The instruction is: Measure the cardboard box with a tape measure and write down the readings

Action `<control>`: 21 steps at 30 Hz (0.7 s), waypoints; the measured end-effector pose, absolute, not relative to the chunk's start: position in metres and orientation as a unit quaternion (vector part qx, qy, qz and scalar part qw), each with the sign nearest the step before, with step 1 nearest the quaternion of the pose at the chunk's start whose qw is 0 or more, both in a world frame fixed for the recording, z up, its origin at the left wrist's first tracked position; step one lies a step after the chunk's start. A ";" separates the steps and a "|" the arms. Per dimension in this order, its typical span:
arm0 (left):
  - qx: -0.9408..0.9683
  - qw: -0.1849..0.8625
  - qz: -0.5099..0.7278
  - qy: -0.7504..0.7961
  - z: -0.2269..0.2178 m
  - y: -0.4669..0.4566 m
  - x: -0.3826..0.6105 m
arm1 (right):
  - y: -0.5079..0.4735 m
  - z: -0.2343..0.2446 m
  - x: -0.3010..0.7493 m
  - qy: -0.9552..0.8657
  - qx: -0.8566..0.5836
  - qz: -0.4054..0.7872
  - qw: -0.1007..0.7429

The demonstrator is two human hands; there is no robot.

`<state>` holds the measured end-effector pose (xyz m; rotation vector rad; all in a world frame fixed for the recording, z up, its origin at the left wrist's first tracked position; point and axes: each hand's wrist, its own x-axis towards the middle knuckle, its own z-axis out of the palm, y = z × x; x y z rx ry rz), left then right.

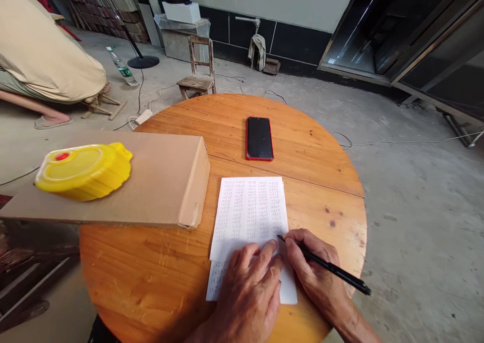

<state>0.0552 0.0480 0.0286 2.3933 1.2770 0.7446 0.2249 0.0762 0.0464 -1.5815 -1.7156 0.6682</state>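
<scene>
A black pen (333, 268) is gripped in my right hand (315, 262), its tip at the right edge of a white sheet of paper (242, 194). Columns of small handwritten characters cover that sheet. Beneath its lower end lies a second sheet (215, 290), also written on and partly hidden by my left hand. My left hand (251, 287) rests over the papers with its fingers spread, holding nothing. Beyond the papers, a phone (259, 138) in a red case lies face up, its screen dark.
The round wooden table (321, 181) carries a cardboard box (159, 181) on its left, with a yellow plastic container (86, 174) on top. Behind stand a small wooden chair (198, 75) and a plastic bottle (121, 66). Cables (393, 141) run across the floor. A person's foot (55, 118) shows at left.
</scene>
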 end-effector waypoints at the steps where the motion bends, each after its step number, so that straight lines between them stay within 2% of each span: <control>1: 0.840 0.162 0.261 0.448 0.028 0.048 0.055 | 0.076 0.047 0.225 -0.662 -0.610 0.256 0.352; 21: 0.837 0.161 0.264 0.451 0.030 0.050 0.056 | 0.076 0.052 0.226 -0.671 -0.601 0.245 0.359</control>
